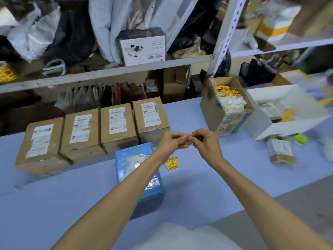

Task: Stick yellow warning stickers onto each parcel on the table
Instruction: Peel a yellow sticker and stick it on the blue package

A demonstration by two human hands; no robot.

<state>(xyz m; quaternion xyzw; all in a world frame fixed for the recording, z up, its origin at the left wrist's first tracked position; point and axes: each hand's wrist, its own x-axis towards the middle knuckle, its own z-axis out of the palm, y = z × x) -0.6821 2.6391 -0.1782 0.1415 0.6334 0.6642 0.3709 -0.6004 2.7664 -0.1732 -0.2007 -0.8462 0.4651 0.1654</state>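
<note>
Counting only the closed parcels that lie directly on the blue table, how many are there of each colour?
Brown parcels: 5
Blue parcel: 1
Total: 6

White box (142, 48) on shelf (108, 72) w/ bags (34, 38); white tray (264, 128) rt

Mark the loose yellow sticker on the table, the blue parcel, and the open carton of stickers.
yellow sticker (172, 163): head view, centre of its face.
blue parcel (126, 157): head view, far part of its top face.
open carton (232, 123): head view, its near side wall.
</note>
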